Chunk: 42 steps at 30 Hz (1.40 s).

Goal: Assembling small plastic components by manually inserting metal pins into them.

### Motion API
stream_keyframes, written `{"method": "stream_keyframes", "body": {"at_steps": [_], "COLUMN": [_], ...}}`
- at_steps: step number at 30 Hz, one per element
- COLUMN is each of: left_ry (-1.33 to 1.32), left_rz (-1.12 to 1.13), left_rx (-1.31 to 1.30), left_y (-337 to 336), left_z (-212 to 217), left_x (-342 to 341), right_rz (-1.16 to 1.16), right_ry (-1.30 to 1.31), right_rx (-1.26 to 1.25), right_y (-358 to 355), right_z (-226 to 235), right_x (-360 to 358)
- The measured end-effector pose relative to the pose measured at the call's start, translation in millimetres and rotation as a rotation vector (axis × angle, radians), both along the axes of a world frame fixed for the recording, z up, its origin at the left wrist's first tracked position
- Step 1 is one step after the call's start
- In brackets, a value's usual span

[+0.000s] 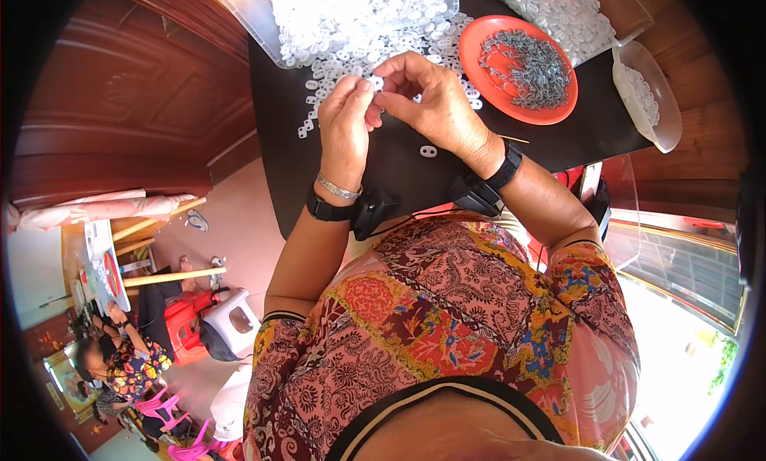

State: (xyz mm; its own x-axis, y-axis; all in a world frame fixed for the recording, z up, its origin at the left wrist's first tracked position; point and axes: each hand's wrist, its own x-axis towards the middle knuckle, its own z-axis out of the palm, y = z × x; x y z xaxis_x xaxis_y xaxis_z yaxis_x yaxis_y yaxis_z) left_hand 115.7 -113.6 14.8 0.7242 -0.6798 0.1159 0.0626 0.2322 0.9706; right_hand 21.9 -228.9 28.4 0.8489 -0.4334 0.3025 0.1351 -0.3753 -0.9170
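**Two hands meet over a small white plastic piece at a dark table**

The left hand (345,114) and right hand (427,102) are raised together above the black table (399,166), wrists bent, fingertips touching. Both are closed into a pinch on a small white plastic piece (377,83) held between them; its exact shape is too small to tell. Each wrist carries a black band with a small black box; the left also wears a silver bracelet (339,188).

Just beyond the hands lies a loose heap of white plastic pieces (343,38), spilling from a clear tray (247,18) at the far left. One stray white piece with two holes (428,151) lies on the table near the right wrist. To the far right sits a round orange plate (479,42) holding small grey metal clips (531,66). Right of it a clear scoop-like bowl (666,118) holds more white pieces, and another clear tray (614,14) lies at the far edge.

The table stands against dark wooden panelling (120,102). At the lower left, well apart, another person (128,361) sits by a white stool (231,317) and pink chairs (171,417).
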Motion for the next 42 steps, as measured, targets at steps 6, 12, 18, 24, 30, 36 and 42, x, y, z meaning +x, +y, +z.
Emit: {"method": "stream_keyframes", "body": {"at_steps": [6,12,18,24,30,36,42], "left_ry": [-0.015,-0.018,-0.023,-0.025,-0.034,-0.102,-0.052], "left_rz": [-0.002,-0.044,-0.038,-0.043,-0.069,-0.086,-0.063], "left_rx": [0.062,0.035,0.018,0.042,0.065,0.108,-0.008], "left_y": [2.1,2.2,2.0,2.0,2.9,1.6,1.7], "left_z": [2.6,3.0,2.9,2.2,2.2,5.8,1.4], "left_x": [0.8,0.8,0.1,0.5,2.7,0.5,-3.2], "right_rz": [0.095,0.203,0.220,0.237,0.259,0.250,0.198], "right_ry": [0.013,0.020,0.011,0.056,0.106,0.089,-0.018], "right_rx": [0.065,0.215,0.203,0.187,0.223,0.280,0.271], "right_y": [-4.1,-10.6,-12.3,-16.4,-18.5,-20.6,-14.2], "right_z": [2.4,-0.8,2.5,0.5,4.7,1.3,1.6], "right_x": [-1.2,-0.2,-1.2,-0.6,-3.1,-2.3,-1.7]}}
